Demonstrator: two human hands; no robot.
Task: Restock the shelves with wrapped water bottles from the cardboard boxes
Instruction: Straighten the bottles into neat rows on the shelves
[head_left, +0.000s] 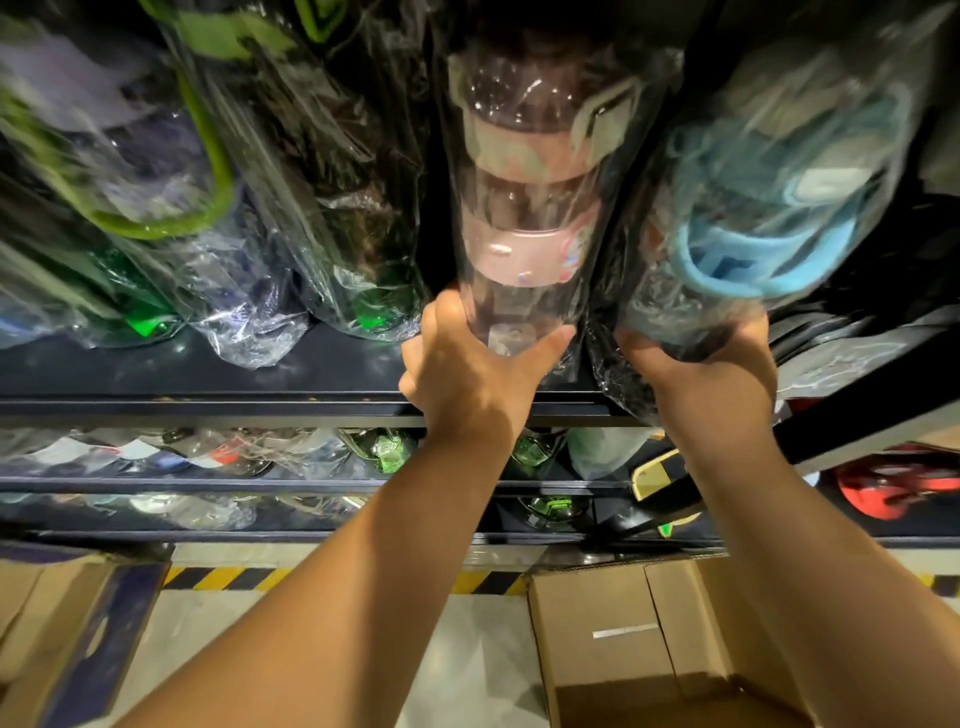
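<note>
A wrapped pink water bottle (524, 208) stands upright at the front of the dark top shelf (208, 371). My left hand (467, 364) grips its base, thumb on the right side. To its right, a wrapped blue water bottle (769, 208) with a blue strap leans slightly; my right hand (711, 374) holds it from below, fingers curled round the base. Wrapped green bottles (171, 171) fill the shelf to the left. An open cardboard box (649, 623) sits on the floor at the lower right, its inside mostly hidden by my right arm.
Lower shelves (260, 488) hold more wrapped bottles. Another cardboard box (67, 634) stands at the lower left. Yellow-black hazard tape (228, 578) runs along the floor under the rack. A red item (893, 488) lies on a shelf at the right.
</note>
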